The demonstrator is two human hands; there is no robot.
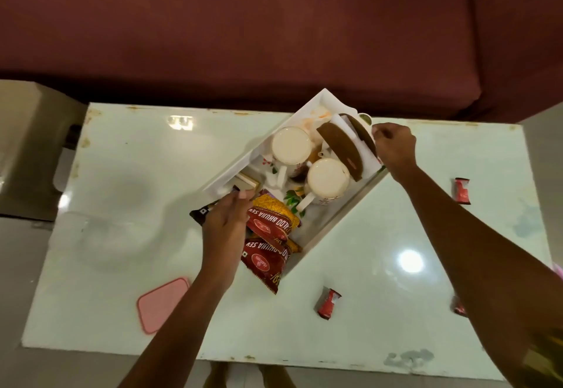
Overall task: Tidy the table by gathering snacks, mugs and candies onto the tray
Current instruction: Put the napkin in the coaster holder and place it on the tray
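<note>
A white rectangular tray [243,156] sits slanted at the back middle of the table. It holds two white flowered mugs [291,145] [327,179], brown-and-white napkin-like pieces [342,150], and red snack packets [268,226] overhanging its near end. My left hand [225,226] grips the tray's near left end, over a dark packet [201,212]. My right hand [394,147] is closed on the tray's far right edge. Red wrapped candies lie loose on the table: one near the front [328,302], one at the right [462,190], one partly hidden by my right arm [458,308].
A pink flat lid [161,305] lies at the table's front left. The pale glossy table [122,174] has chipped edges. A maroon sofa [243,28] runs along the far side. A beige block [27,144] stands off the left end.
</note>
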